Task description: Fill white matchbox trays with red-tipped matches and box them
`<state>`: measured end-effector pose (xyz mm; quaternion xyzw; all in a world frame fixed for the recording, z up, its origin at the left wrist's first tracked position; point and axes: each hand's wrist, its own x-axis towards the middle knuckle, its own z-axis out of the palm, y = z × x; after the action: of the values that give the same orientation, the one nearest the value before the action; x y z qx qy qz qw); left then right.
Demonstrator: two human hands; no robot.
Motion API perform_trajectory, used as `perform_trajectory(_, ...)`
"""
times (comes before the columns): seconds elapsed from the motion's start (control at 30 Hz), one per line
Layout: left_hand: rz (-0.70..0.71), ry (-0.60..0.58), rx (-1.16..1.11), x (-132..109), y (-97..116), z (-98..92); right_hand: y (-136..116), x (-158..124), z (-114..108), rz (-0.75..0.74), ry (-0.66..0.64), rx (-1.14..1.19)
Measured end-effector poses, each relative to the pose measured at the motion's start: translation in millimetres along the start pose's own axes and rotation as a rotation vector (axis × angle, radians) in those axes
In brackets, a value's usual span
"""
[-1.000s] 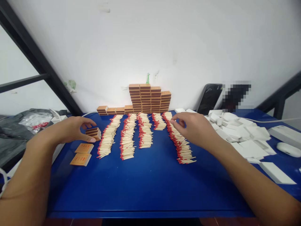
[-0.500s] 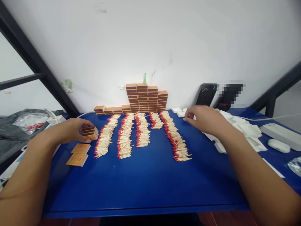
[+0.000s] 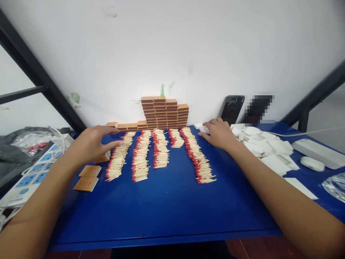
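Observation:
Several rows of red-tipped matches lie on the blue table. My left hand hovers with its fingers stretched out, open, just above a small stack of orange matchboxes and beside the leftmost row of matches. My right hand lies at the back right of the rows, fingers curled onto a white inner tray at the edge of a heap of white trays.
A wall of stacked orange matchboxes stands against the wall at the back. Two flat matchbox sleeves lie front left. A power strip and a plastic bag lie left; two phones and a white mouse are right.
My left hand let go of the small matchbox stack and spread its fingers above it. My right hand moved from the matches to the white trays and closed on one.

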<state>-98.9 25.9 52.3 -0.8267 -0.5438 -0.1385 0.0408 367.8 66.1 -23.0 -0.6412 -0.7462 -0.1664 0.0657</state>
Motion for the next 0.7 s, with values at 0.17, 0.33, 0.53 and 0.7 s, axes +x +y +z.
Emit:
perform_trajectory(0.17, 0.172, 0.123, -0.030, 0, 16, 24.2, 0, 4, 5, 0.012, -0.056, 0.011)
perform_trajectory(0.33, 0.267, 0.152, -0.034, -3, 28, 34.8, 13, 3, 1, -0.073, -0.105, 0.044)
perform_trajectory(0.53, 0.352, 0.255, -0.156, -11, 61, 39.5, -15, -10, -40, -0.069, 0.172, 0.559)
perform_trajectory(0.7, 0.385, 0.255, -0.283, -22, 93, 48.7, -90, -40, -66, -0.114, -0.096, 1.519)
